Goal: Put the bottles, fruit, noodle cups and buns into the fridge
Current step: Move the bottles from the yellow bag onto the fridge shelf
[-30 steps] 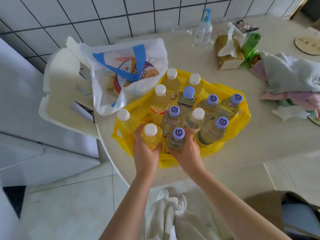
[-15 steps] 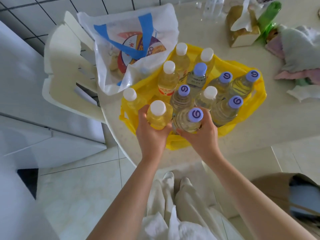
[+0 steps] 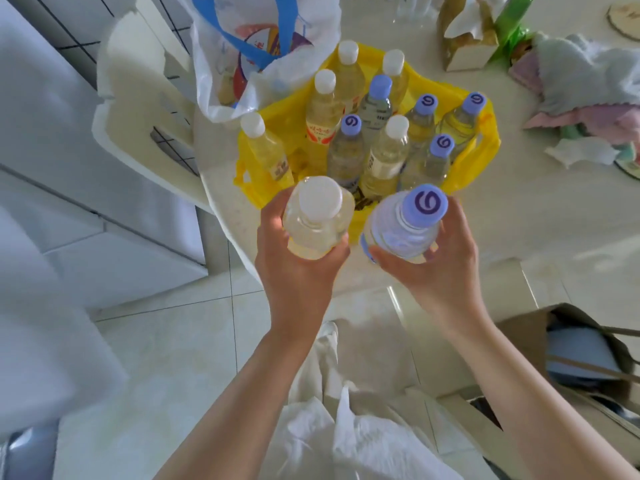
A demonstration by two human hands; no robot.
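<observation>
My left hand point(image 3: 294, 271) grips a white-capped bottle point(image 3: 317, 216) of pale yellow drink, lifted clear of the yellow bag point(image 3: 485, 147). My right hand point(image 3: 446, 268) grips a purple-capped bottle point(image 3: 407, 223) beside it, also raised above the bag's near edge. Several more white-capped and purple-capped bottles point(image 3: 384, 150) stand upright inside the yellow bag on the round table point(image 3: 536, 216). A white plastic bag point(image 3: 263, 50) with blue handles sits behind the yellow bag; its contents are mostly hidden.
A white chair point(image 3: 135, 109) stands left of the table. White fridge or cabinet panels point(image 3: 52, 140) fill the left side. A tissue box point(image 3: 464, 32), a green bottle point(image 3: 512, 22) and folded cloths point(image 3: 588, 84) lie at the table's back right. A brown bag point(image 3: 581, 348) sits on the floor at right.
Both hands have lifted their bottles up out of the yellow bag and toward me. The view has tilted down and closer to the bag.
</observation>
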